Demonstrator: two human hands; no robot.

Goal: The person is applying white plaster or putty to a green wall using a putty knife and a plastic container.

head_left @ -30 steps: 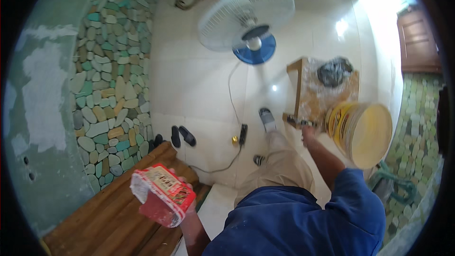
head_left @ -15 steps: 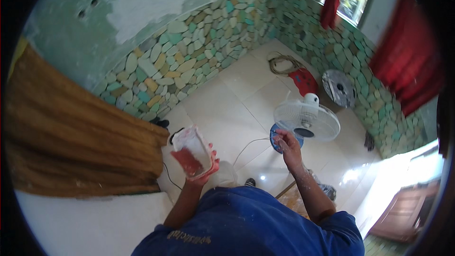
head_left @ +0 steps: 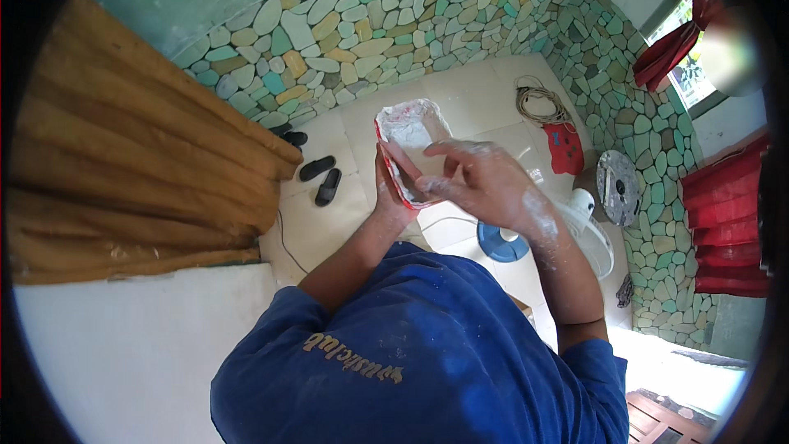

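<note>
My left hand is wrapped round the near left side of a red tub, its rim and inner walls caked with white paste. Inside the tub a flat reddish-brown piece, possibly a scraper blade, leans along the left wall. Over the tub's right side reaches my right hand, dusted with white. Its thumb and index finger are apart, with the thumb close to the flat piece; whether they touch I cannot tell. The other right-hand fingers are partly hidden.
A standing fan with a blue base is beyond my right forearm. Black sandals lie on the tiled floor near a brown curtain. Farther right are a coiled cable, a red bag-like item and a round grey reel.
The tub has come up and to the right in view. My right hand has moved from beside the fan to over the tub. The view has turned and tilted down.
</note>
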